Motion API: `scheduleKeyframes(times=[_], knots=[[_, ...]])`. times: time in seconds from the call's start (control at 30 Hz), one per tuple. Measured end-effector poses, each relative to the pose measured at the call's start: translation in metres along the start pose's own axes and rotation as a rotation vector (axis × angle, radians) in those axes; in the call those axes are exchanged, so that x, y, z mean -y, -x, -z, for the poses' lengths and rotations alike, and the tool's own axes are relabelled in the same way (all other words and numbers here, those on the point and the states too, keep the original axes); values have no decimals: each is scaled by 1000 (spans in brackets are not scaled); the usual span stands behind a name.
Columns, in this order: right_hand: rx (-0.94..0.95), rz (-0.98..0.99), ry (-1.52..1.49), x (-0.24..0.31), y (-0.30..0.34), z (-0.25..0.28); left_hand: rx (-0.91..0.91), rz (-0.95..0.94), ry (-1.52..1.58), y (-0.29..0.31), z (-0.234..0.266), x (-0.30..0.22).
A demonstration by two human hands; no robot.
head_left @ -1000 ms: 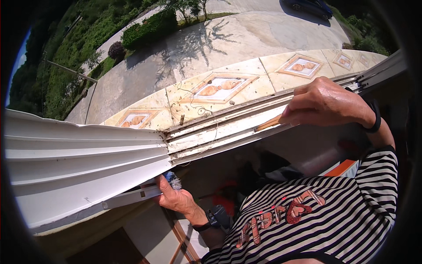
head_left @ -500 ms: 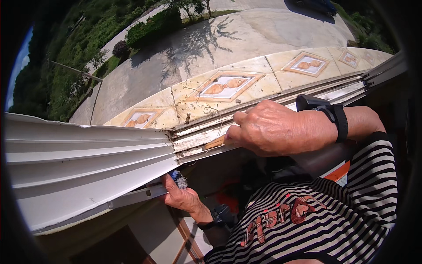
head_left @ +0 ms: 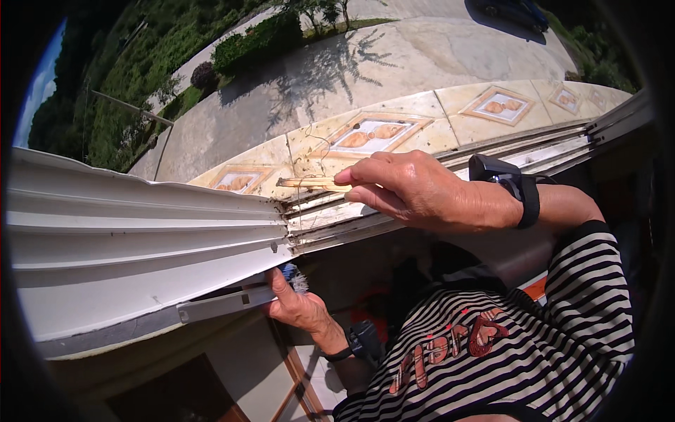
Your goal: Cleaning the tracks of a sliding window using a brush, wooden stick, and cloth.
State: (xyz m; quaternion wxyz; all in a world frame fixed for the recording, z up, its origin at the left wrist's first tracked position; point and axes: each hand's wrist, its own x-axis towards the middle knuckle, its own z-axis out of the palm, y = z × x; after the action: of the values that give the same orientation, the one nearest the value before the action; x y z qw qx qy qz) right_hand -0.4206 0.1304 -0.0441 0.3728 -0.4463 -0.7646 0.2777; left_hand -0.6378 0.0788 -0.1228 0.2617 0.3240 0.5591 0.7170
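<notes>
My right hand (head_left: 415, 190) pinches a pale wooden stick (head_left: 309, 183), whose dark, dirty tip points left. The stick is above the inner end of a dirty white sliding-window track (head_left: 330, 228); fine strands hang near its tip. Below the frame, my left hand (head_left: 302, 309) is closed around a brush (head_left: 235, 301) with a pale flat handle and blue and white bristles. Its thumb lies by the lower edge of the white grooved window frame (head_left: 140, 235). A small dark clump sits on that frame near the corner.
Outside the track runs a tiled ledge (head_left: 443, 126) with diamond patterns and bits of dirt. Beyond it lie a concrete yard (head_left: 422, 56), hedges and a dark car (head_left: 510, 15). Each wrist wears a black strapped device. Brown-edged panels show at the lower left.
My right hand has lifted the stick out of the track groove, raising its tip toward the ledge. A dark clump now shows on the frame. My left hand stays around the brush.
</notes>
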Motion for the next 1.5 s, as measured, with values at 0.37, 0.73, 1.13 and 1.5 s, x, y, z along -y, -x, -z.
scheduleKeyframes(times=[0.37,0.73,1.13,1.5], knots=[[506,11,232,21,-2,48,7,-14,-32,0,-1,-3],[532,142,358,22,-17,-19,-5,83,35,0,0,1],[404,-22,133,15,8,50,24,43,30,0,2,3],[466,137,236,11,-16,-2,-26,-45,-18,2,-11,0]])
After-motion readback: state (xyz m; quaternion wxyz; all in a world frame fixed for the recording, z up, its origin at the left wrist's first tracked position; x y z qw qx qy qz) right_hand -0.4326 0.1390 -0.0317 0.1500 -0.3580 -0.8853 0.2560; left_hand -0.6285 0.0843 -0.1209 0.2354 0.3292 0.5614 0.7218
